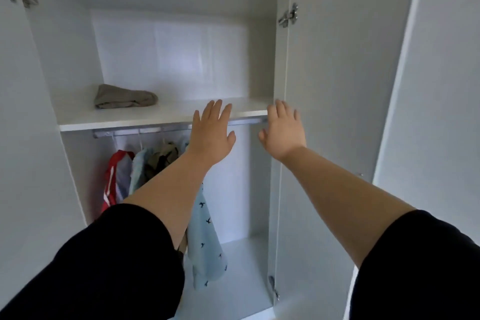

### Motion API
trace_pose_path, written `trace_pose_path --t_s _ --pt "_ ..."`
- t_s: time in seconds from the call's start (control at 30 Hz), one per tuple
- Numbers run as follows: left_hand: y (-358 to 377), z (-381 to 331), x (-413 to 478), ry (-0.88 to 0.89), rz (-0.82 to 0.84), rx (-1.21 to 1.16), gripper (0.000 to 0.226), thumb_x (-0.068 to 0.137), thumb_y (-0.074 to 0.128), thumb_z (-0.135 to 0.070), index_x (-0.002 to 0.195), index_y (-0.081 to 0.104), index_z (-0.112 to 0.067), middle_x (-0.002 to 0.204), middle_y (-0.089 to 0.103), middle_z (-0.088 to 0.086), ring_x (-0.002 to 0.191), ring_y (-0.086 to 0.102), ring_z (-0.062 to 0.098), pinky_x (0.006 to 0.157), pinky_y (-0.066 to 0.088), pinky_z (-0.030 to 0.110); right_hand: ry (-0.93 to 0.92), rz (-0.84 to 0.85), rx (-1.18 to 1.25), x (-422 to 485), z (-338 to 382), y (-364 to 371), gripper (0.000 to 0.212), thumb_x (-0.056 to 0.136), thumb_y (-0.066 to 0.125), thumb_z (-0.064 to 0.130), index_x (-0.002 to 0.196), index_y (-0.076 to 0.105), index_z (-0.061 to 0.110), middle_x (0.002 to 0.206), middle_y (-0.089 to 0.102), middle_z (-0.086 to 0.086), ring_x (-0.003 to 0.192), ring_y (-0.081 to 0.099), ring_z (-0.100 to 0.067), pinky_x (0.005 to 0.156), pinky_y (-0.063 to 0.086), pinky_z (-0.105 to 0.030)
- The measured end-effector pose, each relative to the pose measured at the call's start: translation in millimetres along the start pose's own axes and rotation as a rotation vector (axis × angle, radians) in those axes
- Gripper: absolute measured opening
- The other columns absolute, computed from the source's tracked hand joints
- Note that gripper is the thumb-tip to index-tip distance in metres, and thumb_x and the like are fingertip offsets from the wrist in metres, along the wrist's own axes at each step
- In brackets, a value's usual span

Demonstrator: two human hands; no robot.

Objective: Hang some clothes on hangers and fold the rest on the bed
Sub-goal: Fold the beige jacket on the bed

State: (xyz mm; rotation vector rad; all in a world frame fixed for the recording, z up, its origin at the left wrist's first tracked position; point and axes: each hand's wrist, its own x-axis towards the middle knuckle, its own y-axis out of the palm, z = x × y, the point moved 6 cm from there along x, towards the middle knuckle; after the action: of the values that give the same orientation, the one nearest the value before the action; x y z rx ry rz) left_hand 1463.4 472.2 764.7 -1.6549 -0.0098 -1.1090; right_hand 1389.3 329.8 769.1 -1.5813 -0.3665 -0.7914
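Both my hands are up in front of the wardrobe, palms away from me, fingers straight and spread, nothing in either one. My left hand (pixel 211 132) sits over the front edge of the shelf (pixel 161 115), and I can't tell if the fingertips actually touch it. My right hand (pixel 281 130) is just beside it, up by the right end of the shelf near the open right door (pixel 335 112). The two hands are close but apart.

The clothes are all on the left-hand side. A folded grey-brown garment (pixel 124 96) lies flat on the shelf, long axis running left to right, well off to the left of my left hand and a bit higher. Under the shelf runs the rail (pixel 145 132), and the hung stuff drops straight down from it – long axes vertical. From the left there's a red and white top (pixel 114 176), a pale teal piece (pixel 137 166) and an olive-brown one (pixel 162 157), bunched together below and left of my left hand. A light blue shirt with little dark birds (pixel 205 236) hangs lowest, partly behind my left forearm, its hem toward the wardrobe floor.

My black sleeves (pixel 111 262) fill the bottom corners – and there's a metal hinge (pixel 288 15) high on the right door.
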Motion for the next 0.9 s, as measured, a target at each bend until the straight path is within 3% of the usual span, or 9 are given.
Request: trace_pose_path --t_s 0.23,0.57,0.9 --pt "-17.2 -228.2 -68.5 0.189 -0.005 -0.293 0.068 0.092 0.049 -0.028 0.152 0.018 -0.016 0.159 0.013 0.006 0.146 0.01 0.021 0.117 0.009 0.043 0.188 -0.008 -0.119 -161.2 -160.5 -101.9 0.054 0.088 0.046 0.019 0.139 0.035 0.005 0.155 0.023 -0.015 0.144 0.017 -0.027 0.115 0.014 -0.042" --pt "-28.4 -516.6 -153.1 0.563 0.087 -0.465 0.065 0.095 0.043 -0.031 0.152 0.016 -0.016 0.159 0.012 0.007 0.146 0.01 0.022 0.118 0.013 0.045 0.55 0.041 -0.342 -372.8 -354.6 -211.3 0.052 0.093 0.045 0.023 0.141 0.033 0.007 0.155 0.023 -0.015 0.144 0.017 -0.028 0.117 0.016 -0.043" --pt "3.3 -762.6 -200.8 0.801 0.197 -0.661 0.064 0.097 0.042 -0.033 0.152 0.014 -0.015 0.16 0.009 0.008 0.147 0.006 0.023 0.117 0.01 0.046 0.767 0.125 -0.465 -519.3 -526.6 -260.7 0.06 0.094 0.046 0.023 0.147 0.023 0.008 0.159 0.015 -0.013 0.147 0.009 -0.026 0.12 0.006 -0.041"
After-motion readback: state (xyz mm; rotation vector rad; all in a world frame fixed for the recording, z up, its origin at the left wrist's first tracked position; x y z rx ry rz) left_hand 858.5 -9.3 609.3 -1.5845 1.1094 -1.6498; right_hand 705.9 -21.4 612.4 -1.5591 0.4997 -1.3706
